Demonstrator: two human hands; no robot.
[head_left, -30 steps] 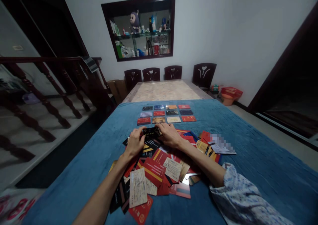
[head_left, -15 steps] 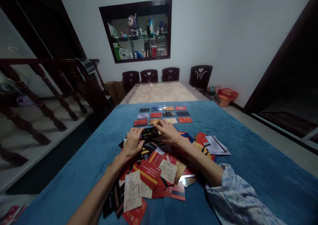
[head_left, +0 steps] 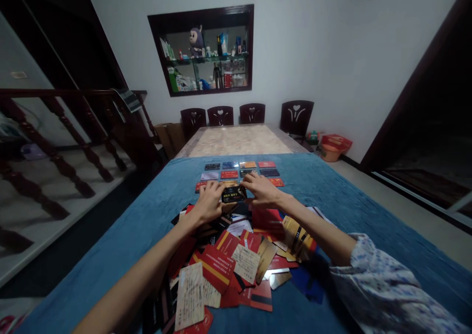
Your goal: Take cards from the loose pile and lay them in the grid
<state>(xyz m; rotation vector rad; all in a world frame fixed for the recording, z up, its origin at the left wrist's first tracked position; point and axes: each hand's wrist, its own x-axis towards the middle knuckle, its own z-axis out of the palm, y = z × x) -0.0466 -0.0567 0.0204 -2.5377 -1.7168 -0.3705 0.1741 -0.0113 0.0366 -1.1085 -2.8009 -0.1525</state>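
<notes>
A black card [head_left: 233, 195] with yellow lettering and "VIP" on it is held up between my two hands. My left hand [head_left: 211, 200] pinches its left end, and my right hand [head_left: 262, 190] grips the right end. Below and nearer to me spreads a loose pile of cards: a red card with a yellow stripe [head_left: 214, 266], a cream card with writing [head_left: 190, 294], a gold card [head_left: 266, 256] and several others overlapping. Beyond my hands, rows of cards lie flat, among them a red card [head_left: 229, 175] and an orange card [head_left: 248, 165]. My hands partly cover the nearest row.
A blue cloth [head_left: 368, 245] covers the near part of the long table, whose bare marble-like top [head_left: 236, 140] shows beyond it. Dark chairs [head_left: 297, 118] stand at the far end. A wooden railing [head_left: 70, 147] runs along the left, and an orange bucket [head_left: 332, 150] sits at right.
Both hands have moved right with the black card, away from the pile's left part. A blue card now shows at the pile's lower right, and the camera view has shifted slightly.
</notes>
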